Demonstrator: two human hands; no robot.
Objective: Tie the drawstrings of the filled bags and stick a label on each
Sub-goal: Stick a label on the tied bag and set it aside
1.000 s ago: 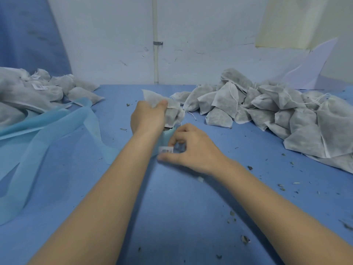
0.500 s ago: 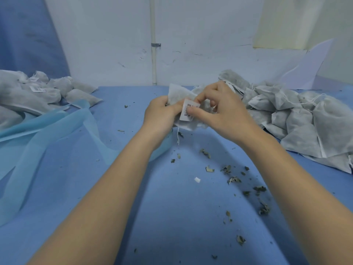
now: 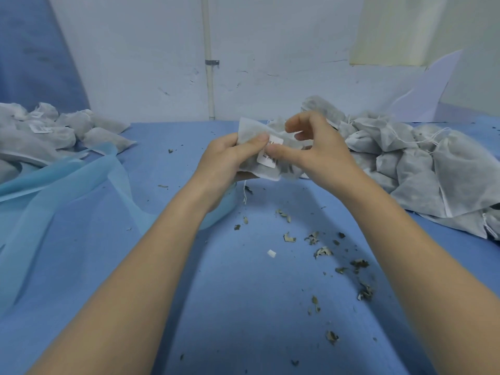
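While the left hand [image 3: 224,158] grips a filled bag [image 3: 266,166] above the middle of the blue table [image 3: 243,307], its thumb pinning the fabric, the right hand [image 3: 319,150] presses its thumb on a white label [image 3: 269,154] on the bag's face, the other fingers loosely curled above. A thin string [image 3: 245,192] dangles from the bag's lower edge. Open tabletop lies between the forearms, strewn with dry leaf crumbs [image 3: 324,250]. A heap of soft, grey, fibrous unlabelled bags [image 3: 422,169] crowds the right edge; labelled bags [image 3: 48,131] sit far left beside crumpled, translucent light-blue sheeting [image 3: 62,190]
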